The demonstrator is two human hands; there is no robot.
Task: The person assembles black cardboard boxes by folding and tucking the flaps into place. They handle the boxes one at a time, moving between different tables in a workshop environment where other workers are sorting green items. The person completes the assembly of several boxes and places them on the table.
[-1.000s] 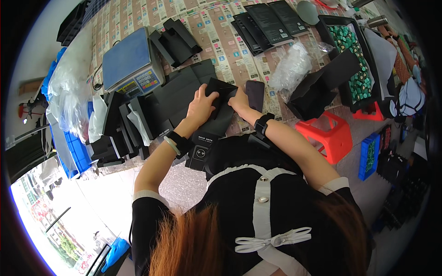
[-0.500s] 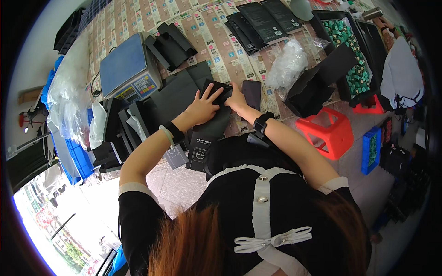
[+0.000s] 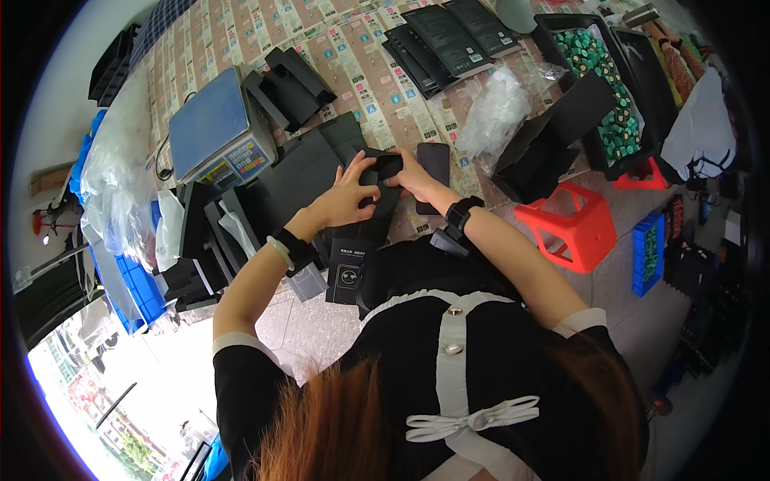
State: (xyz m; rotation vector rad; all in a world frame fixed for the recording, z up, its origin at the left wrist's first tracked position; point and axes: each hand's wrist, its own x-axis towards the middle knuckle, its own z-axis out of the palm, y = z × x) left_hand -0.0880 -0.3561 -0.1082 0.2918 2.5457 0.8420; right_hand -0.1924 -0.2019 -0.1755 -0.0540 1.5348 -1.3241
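A black cardboard box (image 3: 388,166) with a raised, folded end is between my hands, over dark card sheets at the table's near edge. My right hand (image 3: 414,178) is closed around its right side, thumb toward me. At its left side my left hand (image 3: 346,197) has its fingers bent and spread apart, the fingertips touching the box's edge. Flat black card sheets (image 3: 301,172) extend to the left beneath this work. Just right of my right hand lies a dark phone (image 3: 434,163). A black printed box (image 3: 346,271) rests near my lap, below my left hand.
A blue-topped scale (image 3: 210,124) stands left, with a black tray (image 3: 290,88) beside it. Black printed packages (image 3: 449,40) lie at the back. Clear plastic (image 3: 497,112), an open black box (image 3: 545,148) and a bin of green pieces (image 3: 593,48) are right, above a red stool (image 3: 573,224).
The black box's end now stands up more, showing a hollow fold. My left hand has slid slightly left and its fingers have curled off the flat surface. My right hand stays at the right side.
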